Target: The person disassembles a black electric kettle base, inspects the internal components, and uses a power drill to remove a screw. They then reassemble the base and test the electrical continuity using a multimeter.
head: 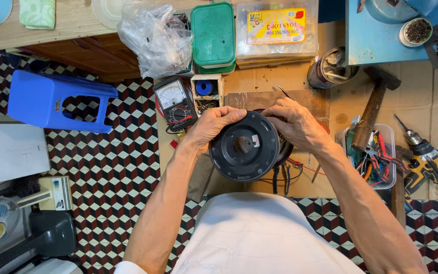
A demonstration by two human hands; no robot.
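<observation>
Centre of frame: both hands grip a round black motor housing (244,147). Left hand (213,127) curled over its upper-left rim; right hand (296,123) closed on upper-right edge w/ fingers bent. Red/blue wires (286,175) hang below. Multimeter (175,104) just left, hammer (373,104) & cordless drill (427,160) at right.

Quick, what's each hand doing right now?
Left hand: closed on the rim of the round black motor housing.
Right hand: gripping the housing's far edge.
</observation>
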